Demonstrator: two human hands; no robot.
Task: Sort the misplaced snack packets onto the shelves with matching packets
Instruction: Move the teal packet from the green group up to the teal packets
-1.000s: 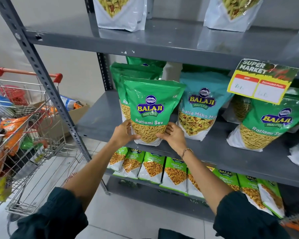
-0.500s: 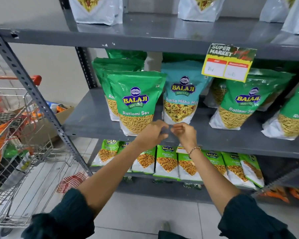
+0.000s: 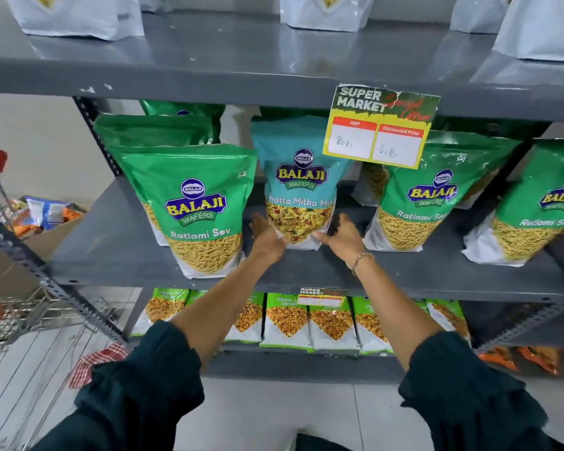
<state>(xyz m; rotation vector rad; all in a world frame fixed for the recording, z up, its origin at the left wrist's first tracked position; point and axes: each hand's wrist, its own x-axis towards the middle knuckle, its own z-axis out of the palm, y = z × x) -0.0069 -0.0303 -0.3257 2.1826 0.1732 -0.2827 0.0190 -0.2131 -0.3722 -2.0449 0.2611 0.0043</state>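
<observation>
A teal Khatta Mitha Mix packet [image 3: 302,177] stands upright on the grey middle shelf [image 3: 118,249], among green Ratlami Sev packets. One green packet [image 3: 192,206] stands at its left near the shelf's front edge. Two more [image 3: 427,196] [image 3: 534,216] stand to its right. My left hand [image 3: 267,237] clasps the teal packet's lower left corner and my right hand [image 3: 342,237] clasps its lower right corner. The fingers reach behind the packet's base, so their tips are hidden.
A yellow price tag [image 3: 381,125] hangs from the upper shelf in front of the teal packet's top right. White packets [image 3: 326,11] stand on the upper shelf. Small Chana Jor Garam packets [image 3: 285,320] line the lower shelf. A shopping cart [image 3: 20,314] stands at left.
Both hands let go of the green Ratlami Sev packet, moved right and closed in on the base of the teal packet. The view came closer to the shelf.
</observation>
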